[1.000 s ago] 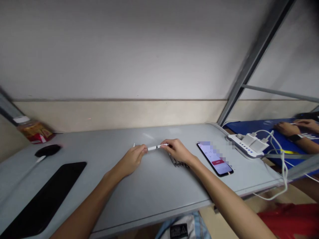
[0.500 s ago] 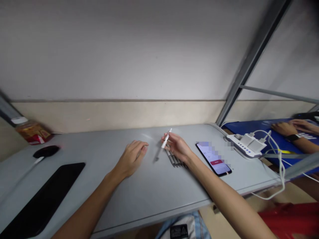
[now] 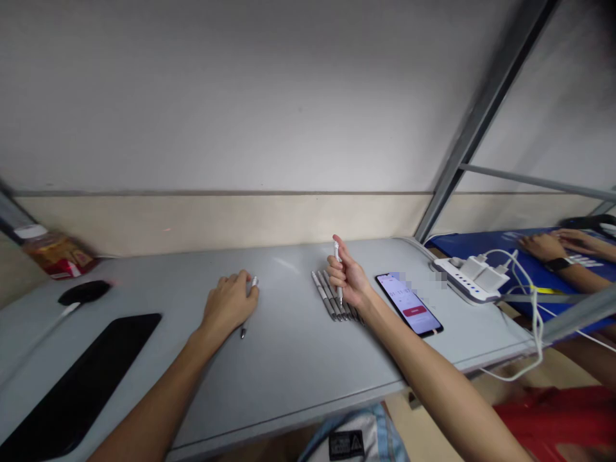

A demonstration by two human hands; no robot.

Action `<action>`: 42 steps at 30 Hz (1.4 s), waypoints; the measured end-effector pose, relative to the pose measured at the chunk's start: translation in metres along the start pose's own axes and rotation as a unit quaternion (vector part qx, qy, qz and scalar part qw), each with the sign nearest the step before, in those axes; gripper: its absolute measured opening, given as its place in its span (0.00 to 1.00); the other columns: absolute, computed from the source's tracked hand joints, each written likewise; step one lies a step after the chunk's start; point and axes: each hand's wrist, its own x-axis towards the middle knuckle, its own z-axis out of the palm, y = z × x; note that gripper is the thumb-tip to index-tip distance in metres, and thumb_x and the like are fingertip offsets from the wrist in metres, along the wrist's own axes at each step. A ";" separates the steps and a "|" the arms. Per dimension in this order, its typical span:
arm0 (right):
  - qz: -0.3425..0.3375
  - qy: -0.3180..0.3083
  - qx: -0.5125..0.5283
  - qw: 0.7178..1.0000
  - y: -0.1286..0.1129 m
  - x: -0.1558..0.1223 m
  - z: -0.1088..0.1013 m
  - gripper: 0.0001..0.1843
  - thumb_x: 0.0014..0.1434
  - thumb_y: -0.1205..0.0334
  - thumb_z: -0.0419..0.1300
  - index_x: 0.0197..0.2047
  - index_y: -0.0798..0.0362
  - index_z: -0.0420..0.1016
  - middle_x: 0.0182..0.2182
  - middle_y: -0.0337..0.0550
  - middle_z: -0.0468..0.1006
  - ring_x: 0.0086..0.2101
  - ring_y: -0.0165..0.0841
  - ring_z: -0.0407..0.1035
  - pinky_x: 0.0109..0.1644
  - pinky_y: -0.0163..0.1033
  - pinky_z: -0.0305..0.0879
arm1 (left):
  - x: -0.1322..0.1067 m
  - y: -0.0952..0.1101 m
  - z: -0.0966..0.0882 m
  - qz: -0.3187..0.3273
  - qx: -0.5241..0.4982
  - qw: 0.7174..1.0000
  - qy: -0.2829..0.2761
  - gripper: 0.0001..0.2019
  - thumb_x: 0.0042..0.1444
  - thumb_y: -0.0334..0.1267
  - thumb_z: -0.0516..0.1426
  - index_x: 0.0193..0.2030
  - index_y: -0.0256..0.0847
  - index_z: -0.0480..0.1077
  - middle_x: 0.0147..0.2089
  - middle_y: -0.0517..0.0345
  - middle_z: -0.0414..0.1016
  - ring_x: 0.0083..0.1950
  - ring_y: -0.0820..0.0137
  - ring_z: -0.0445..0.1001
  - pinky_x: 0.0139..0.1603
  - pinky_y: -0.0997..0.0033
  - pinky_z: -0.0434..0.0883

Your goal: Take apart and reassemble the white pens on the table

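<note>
On the left of the desk, my left hand rests low over the surface, thumb and fingers closed on a slim white-and-grey pen. Its dark tip points towards me. My right hand is raised a little, fingers curled round another pen held nearly upright, with the thumb close to its top end. Beneath and beside the right hand lies a row of several similar pens, side by side and slanted. Part of that row is hidden behind the hand and wrist.
Right of the row lies a lit phone, then a white power strip with plugs and cables. At left are a black mat, a black round charger and a bottle. A co-worker's hands rest on a blue surface.
My left hand has moved left and now has a pen in its fingers. My right hand has shifted slightly right and holds its pen more upright, uncovering more of the row.
</note>
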 end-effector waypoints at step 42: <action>0.012 -0.022 0.006 1.000 0.002 0.002 0.000 0.07 0.60 0.57 0.58 0.40 0.46 0.63 0.18 0.28 0.51 0.15 0.21 0.39 0.16 0.27 0.32 | 0.001 0.000 0.009 0.010 0.008 0.998 -0.060 0.15 0.56 0.41 0.47 0.49 0.42 0.63 0.36 0.54 0.75 0.37 0.61 0.74 0.34 0.68 0.61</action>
